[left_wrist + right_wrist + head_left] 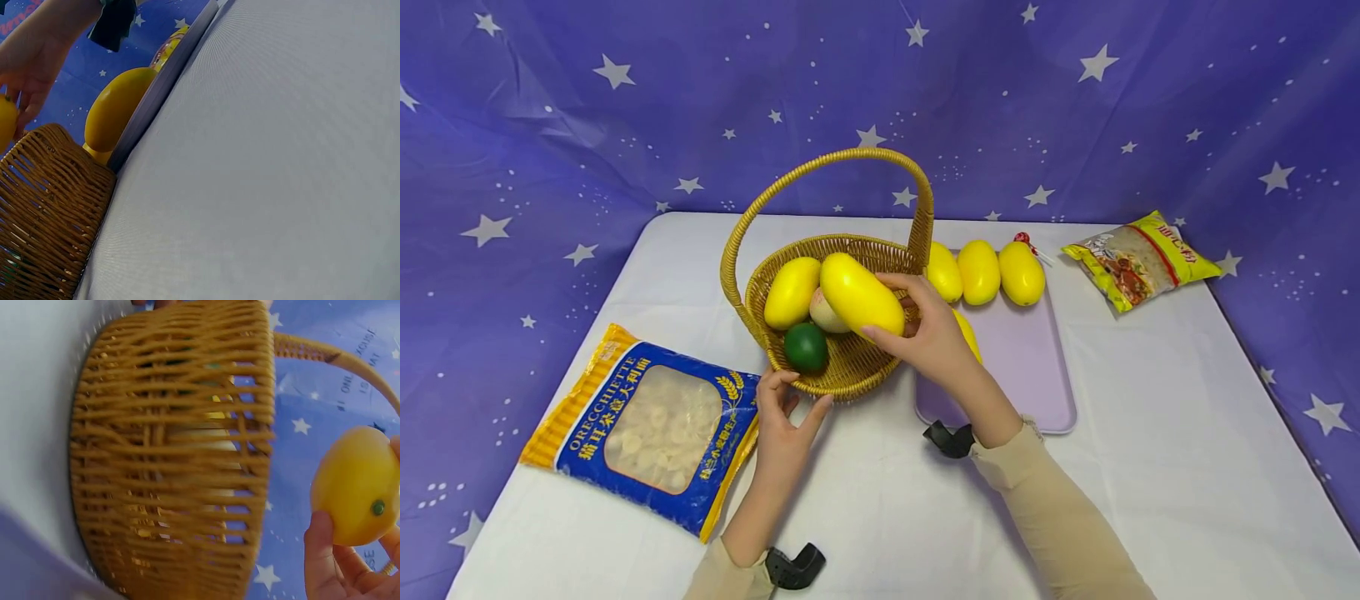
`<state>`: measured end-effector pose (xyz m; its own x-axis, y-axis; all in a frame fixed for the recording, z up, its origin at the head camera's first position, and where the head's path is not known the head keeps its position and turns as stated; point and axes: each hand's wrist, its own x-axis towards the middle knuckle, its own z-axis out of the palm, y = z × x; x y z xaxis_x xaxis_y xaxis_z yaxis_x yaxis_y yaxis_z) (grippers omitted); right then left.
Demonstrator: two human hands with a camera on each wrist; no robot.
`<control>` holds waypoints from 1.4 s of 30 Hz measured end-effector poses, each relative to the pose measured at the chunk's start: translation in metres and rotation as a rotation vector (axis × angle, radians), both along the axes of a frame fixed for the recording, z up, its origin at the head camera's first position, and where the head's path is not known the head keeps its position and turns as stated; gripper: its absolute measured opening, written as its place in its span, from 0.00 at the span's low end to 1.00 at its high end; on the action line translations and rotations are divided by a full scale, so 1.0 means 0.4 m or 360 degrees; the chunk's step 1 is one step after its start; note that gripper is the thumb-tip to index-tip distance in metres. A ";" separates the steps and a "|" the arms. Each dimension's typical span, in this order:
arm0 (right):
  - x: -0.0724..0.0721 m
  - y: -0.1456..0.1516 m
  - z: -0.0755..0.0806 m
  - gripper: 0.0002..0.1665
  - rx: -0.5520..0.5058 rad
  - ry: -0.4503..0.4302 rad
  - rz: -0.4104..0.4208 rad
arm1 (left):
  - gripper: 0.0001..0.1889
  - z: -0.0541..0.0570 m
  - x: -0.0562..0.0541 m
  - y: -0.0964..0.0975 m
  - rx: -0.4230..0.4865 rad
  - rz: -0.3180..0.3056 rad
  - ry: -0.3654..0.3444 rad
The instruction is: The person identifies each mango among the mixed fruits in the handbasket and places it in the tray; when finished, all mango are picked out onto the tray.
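My right hand grips a yellow mango above the right side of the wicker basket, thumb on the near side and fingers behind. In the right wrist view, the stem end of that mango faces the camera. Inside the basket lie another mango, a pale round fruit, partly hidden by the held mango, and a dark green fruit. Against the basket's near left rim rests my left hand, its thumb spread away from the fingers.
A lilac tray to the right bears several mangoes, one partly hidden behind my right hand. Red-wrapped lollipops lie behind it. A yellow food packet is at far right, and a blue pasta bag lies left. The basket's tall handle arches overhead.
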<state>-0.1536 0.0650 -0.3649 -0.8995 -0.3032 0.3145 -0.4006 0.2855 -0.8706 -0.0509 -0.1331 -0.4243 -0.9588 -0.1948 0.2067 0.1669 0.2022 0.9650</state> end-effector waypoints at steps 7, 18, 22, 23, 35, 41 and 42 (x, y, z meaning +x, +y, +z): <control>0.009 0.061 0.013 0.37 -0.0012 -0.0008 -0.0182 | 0.26 0.001 0.001 0.000 0.0013 -0.0003 -0.0020; 0.008 0.193 -0.003 0.37 0.0015 -0.0016 -0.0573 | 0.26 -0.003 0.002 -0.002 -0.0004 0.0006 -0.0020; 0.012 0.242 -0.021 0.37 0.0110 0.0020 -0.0698 | 0.26 -0.004 0.002 -0.003 -0.0009 0.0013 -0.0024; 0.013 0.252 -0.024 0.37 0.0132 0.0017 -0.0719 | 0.26 -0.004 0.002 -0.003 -0.0009 0.0013 -0.0024; 0.040 0.311 -0.063 0.40 0.0411 -0.0297 -0.0727 | 0.26 -0.003 0.000 -0.003 0.0003 0.0009 -0.0029; 0.054 0.321 -0.076 0.41 0.0594 -0.0421 -0.0730 | 0.26 -0.002 0.000 -0.001 0.0004 0.0001 -0.0003; 0.055 0.322 -0.079 0.41 0.0620 -0.0428 -0.0726 | 0.26 -0.002 0.000 -0.002 0.0005 0.0001 -0.0004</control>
<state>-0.1317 0.1938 -0.3966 -0.9967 0.0811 0.0049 0.0526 0.6899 -0.7220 -0.0511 -0.1338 -0.4252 -0.9592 -0.1959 0.2037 0.1645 0.1990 0.9661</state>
